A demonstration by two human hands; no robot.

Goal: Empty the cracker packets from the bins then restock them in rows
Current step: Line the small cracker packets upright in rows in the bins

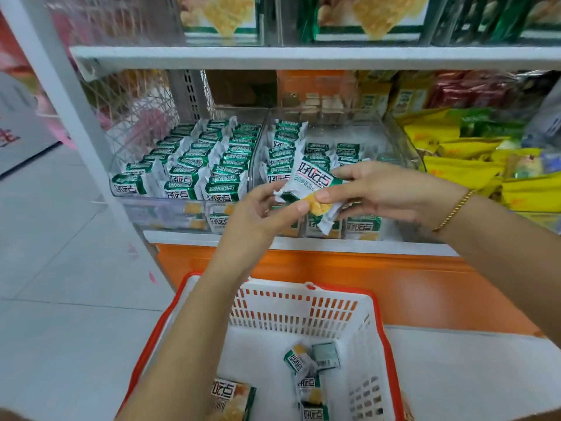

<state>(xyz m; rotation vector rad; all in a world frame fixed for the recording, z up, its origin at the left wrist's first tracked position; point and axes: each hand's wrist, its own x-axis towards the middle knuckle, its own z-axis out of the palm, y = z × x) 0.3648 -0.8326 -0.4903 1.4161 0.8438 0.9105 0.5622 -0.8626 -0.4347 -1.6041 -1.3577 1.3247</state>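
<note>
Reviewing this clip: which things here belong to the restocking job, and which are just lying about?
Job: cracker packet, pinched by left hand and right hand; left bin, filled rows; right bin, partly filled; basket with loose packets.
Just there: yellow snack bags; upper-shelf boxes; pink goods behind the mesh.

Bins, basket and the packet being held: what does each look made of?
Bins: clear rigid plastic, probably acrylic; packets show through the glossy walls. Basket: moulded white plastic with an orange rim, matte, with slotted walls. Packet: thin printed film, seemingly foil-lined; shiny and crinkled at the sealed ends.
</note>
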